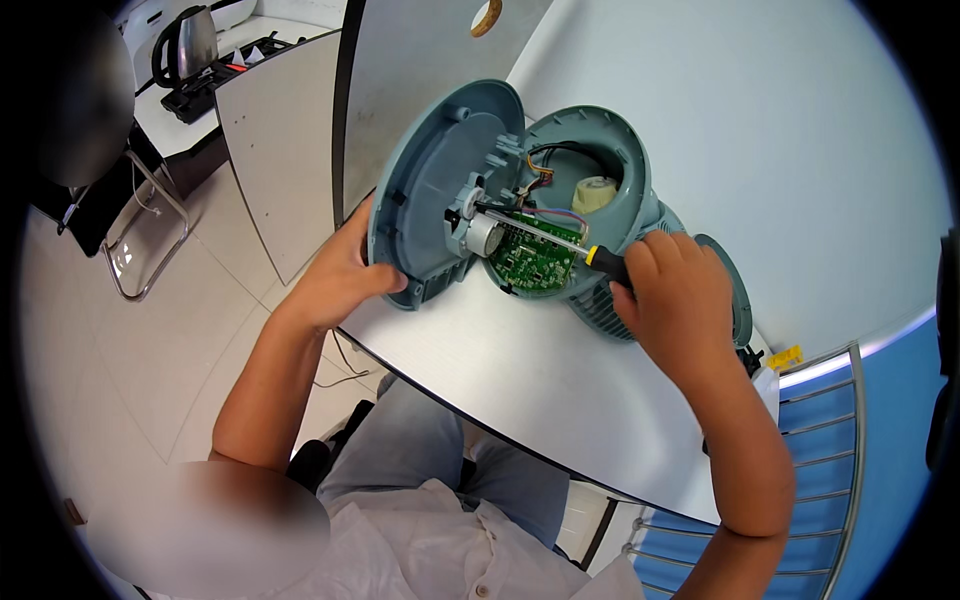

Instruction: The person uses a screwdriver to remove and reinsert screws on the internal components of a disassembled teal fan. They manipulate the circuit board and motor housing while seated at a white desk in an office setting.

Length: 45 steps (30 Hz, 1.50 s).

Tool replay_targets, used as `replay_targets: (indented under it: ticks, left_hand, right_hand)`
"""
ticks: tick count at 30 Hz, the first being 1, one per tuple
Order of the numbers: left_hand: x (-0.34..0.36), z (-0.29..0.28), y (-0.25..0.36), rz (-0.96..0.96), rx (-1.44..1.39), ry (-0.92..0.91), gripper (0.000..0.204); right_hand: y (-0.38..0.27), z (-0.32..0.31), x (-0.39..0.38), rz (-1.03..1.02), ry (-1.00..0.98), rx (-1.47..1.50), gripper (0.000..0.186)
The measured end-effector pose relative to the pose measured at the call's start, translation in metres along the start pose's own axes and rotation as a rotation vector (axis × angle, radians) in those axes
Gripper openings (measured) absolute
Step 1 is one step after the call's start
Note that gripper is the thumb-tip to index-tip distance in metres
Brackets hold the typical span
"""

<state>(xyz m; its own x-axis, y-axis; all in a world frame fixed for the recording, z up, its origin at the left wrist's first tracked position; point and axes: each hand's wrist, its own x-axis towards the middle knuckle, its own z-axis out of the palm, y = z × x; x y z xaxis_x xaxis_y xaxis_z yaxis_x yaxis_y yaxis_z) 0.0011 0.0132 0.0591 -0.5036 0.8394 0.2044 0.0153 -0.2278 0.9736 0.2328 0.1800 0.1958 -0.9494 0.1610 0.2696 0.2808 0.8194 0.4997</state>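
Observation:
My left hand (342, 278) grips the lower left rim of a round grey-green plastic cover (425, 165), its thumb on the near edge. The cover stands tilted open beside a round housing (626, 150) of the same colour. Inside my right hand (685, 300) is the black and yellow handle of a screwdriver (545, 233). Its shaft points left, with the tip at the white mount above a small silver motor (484, 237) on the cover. Whether the tip sits in a screw cannot be made out. A green circuit board (535, 262) and coloured wires (545, 175) hang between cover and housing.
The appliance rests on a white table (480, 350) with a dark edge, against a pale partition. Behind on the left, a kettle (192, 45) and a black tray (215, 85) stand on another desk. A metal rack (850, 450) is at the right.

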Motion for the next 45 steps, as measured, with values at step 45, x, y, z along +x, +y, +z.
replay_targets:
  ticks: [45]
  left_hand:
    - [0.000,0.004,0.001,0.022,-0.041,-0.038,0.091]
  right_hand:
    - [0.020,0.015,-0.015,-0.036,0.205,-0.075,0.029]
